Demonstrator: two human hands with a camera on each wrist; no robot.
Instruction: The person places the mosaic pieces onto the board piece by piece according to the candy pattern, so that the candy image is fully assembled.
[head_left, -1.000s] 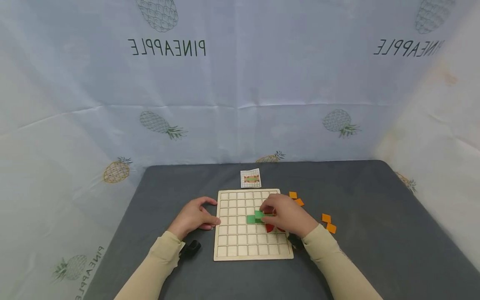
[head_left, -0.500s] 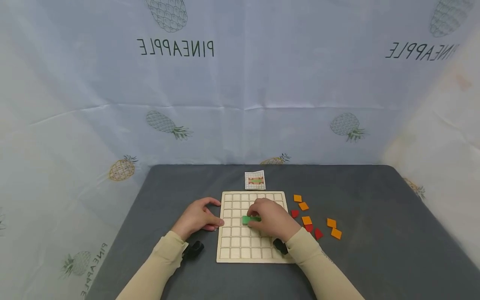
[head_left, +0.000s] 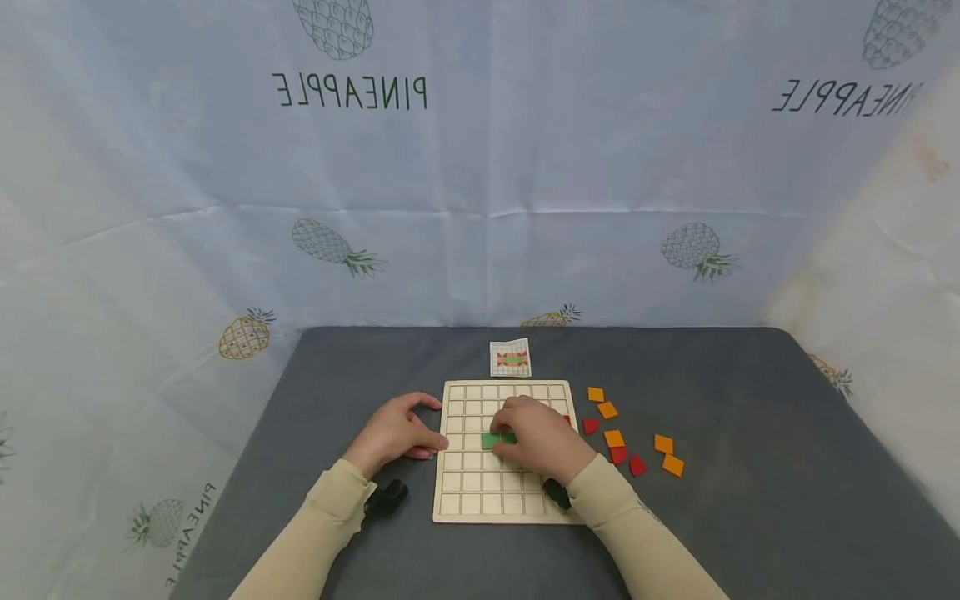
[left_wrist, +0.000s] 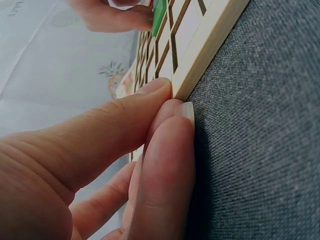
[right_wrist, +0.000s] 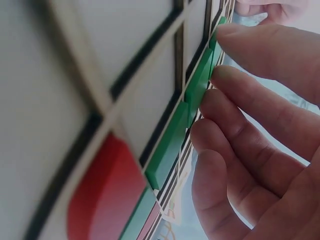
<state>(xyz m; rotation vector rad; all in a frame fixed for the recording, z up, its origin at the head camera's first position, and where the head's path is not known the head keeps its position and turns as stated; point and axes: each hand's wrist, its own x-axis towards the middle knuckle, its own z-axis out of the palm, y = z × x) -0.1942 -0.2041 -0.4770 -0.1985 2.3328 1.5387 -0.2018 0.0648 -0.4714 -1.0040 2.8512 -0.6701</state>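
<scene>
1. Green tiles (head_left: 490, 441) sit on the board (head_left: 471, 505) in a row about midway between its far and near edges. Three show plainly in the right wrist view, and a sliver beyond them looks like a fourth; the fingers may hide more.
2. These tiles look like painted wood: probably light, stiff, slightly slippery and hard to break. Thumb and forefinger on opposite side edges should be the surest hold.
3. Right hand (head_left: 542, 437): its thumb and fingertips rest at the green tiles, thumb and forefinger a little apart. Whether it pinches one or only presses, I cannot tell.
4. Left hand (head_left: 396, 429): thumb and a fingertip pinch the board's left edge. The two hands are apart.
5. One gridded board of pale wood, likely rigid and light enough to slide if nudged; its left edge gives a good grip.
6. Red tiles (right_wrist: 107, 195): two show on the board towards its right edge, one only partly; three more lie loose on the tabletop (head_left: 375, 367), off that edge.
7. Orange tiles (head_left: 673, 465): five, all right of the board, two near its far right corner.
8. One printed card (head_left: 510, 358) lies just off the board's far edge.
</scene>
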